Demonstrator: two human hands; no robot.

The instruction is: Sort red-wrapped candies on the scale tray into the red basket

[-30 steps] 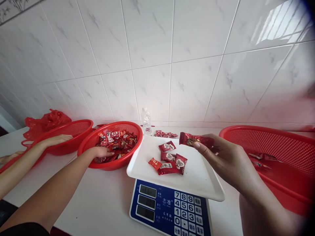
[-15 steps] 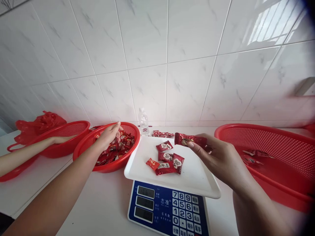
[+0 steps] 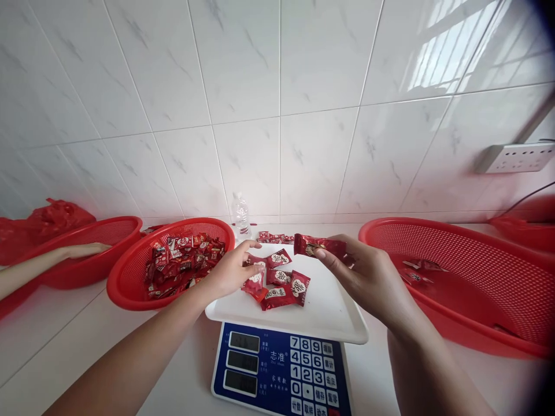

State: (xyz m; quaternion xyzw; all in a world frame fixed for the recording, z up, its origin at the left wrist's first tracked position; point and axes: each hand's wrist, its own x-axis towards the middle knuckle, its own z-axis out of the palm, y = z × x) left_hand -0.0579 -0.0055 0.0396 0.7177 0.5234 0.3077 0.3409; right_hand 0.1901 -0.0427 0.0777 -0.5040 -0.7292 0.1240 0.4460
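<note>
My right hand (image 3: pixel 366 271) holds a red-wrapped candy (image 3: pixel 310 245) above the right part of the white weighing tray (image 3: pixel 329 309). Its thumb presses on the wrapper, and the fingers behind hide part of it. Over the tray's left side is my left hand (image 3: pixel 234 268), thumb and forefinger apart, with red candy packets (image 3: pixel 254 281) at and just below the fingertips. Several more red packets (image 3: pixel 299 287) lie in a loose cluster on the tray. The tray belongs to a blue digital scale (image 3: pixel 281 370) whose display digits are too faint to read.
Left of the scale is a red basket (image 3: pixel 115 283) full of wrapped candies. A larger red basket (image 3: pixel 455 312) with a few packets stands right. Behind are a clear plastic bottle (image 3: pixel 241 216) and small packets (image 3: pixel 275 237). Another person's hand (image 3: pixel 87 249) reaches into the far-left basket (image 3: pixel 130 228).
My left hand has moved right from the candy basket to the tray, where additional red packets now show by its fingers. My right hand still holds its candy. The view has turned slightly right.
</note>
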